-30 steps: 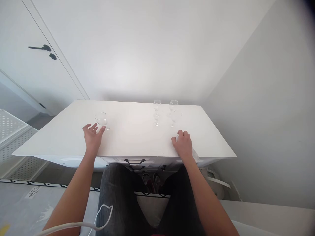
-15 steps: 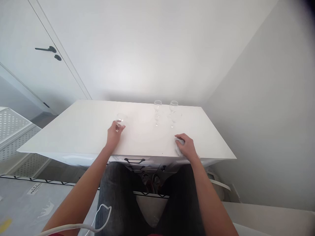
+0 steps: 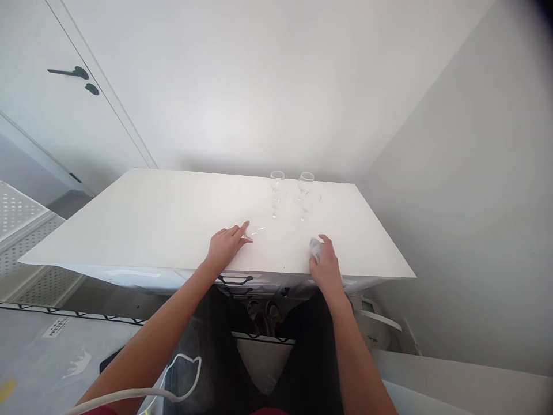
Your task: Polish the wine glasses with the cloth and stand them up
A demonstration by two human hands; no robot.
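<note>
My left hand (image 3: 225,246) is closed round the stem end of a clear stemmed glass (image 3: 258,231) over the middle of the white top. That glass lies tilted, with its bowl pointing right; its outline is faint. To the right, my right hand (image 3: 326,264) grips a crumpled white cloth (image 3: 315,248) between thumb and fingers, near the front edge. Beyond both hands stand several clear stemmed glasses, with one at the back left (image 3: 277,177) and another at the back right (image 3: 306,181). Those in front of them are hard to make out.
The white cabinet top (image 3: 164,219) meets the wall at the back. Dark drawer handles (image 3: 235,280) show below its front edge. A white perforated rack (image 3: 30,230) stands at left. A white cable (image 3: 190,397) hangs near my left arm, over my legs.
My left hand has moved right and slightly nearer with the glass, which has gone from about upright to tilted. My right hand has turned a little, still with the cloth.
</note>
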